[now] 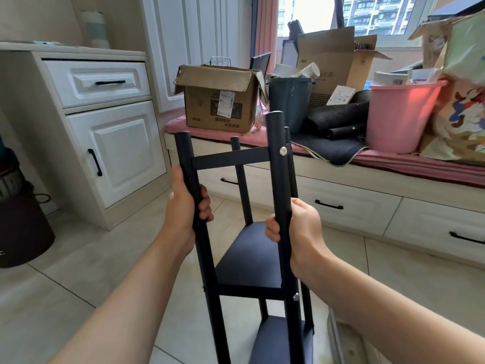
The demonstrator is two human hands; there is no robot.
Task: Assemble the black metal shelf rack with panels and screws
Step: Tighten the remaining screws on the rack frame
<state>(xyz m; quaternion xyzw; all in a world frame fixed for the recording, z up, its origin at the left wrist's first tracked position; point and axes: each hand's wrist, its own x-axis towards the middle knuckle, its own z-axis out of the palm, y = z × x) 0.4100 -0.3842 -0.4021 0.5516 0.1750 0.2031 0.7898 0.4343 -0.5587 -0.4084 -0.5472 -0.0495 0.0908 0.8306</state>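
The black metal shelf rack point(249, 258) stands upright on the tiled floor in front of me, with several round posts, a thin crossbar near the top and two flat black panels lower down. My left hand point(186, 206) grips the near left post below the crossbar. My right hand point(291, 227) grips the near right post at about the same height. A silver screw head point(283, 151) shows on the right post at the crossbar, and another screw point(296, 296) sits beside the middle panel.
A white cabinet point(105, 143) with black handles stands at left, a dark bin point(23, 227) beside it. Behind the rack runs a window bench point(367, 206) with drawers, loaded with a cardboard box point(220, 98), a dark bucket point(288, 103) and a pink bucket point(401, 114).
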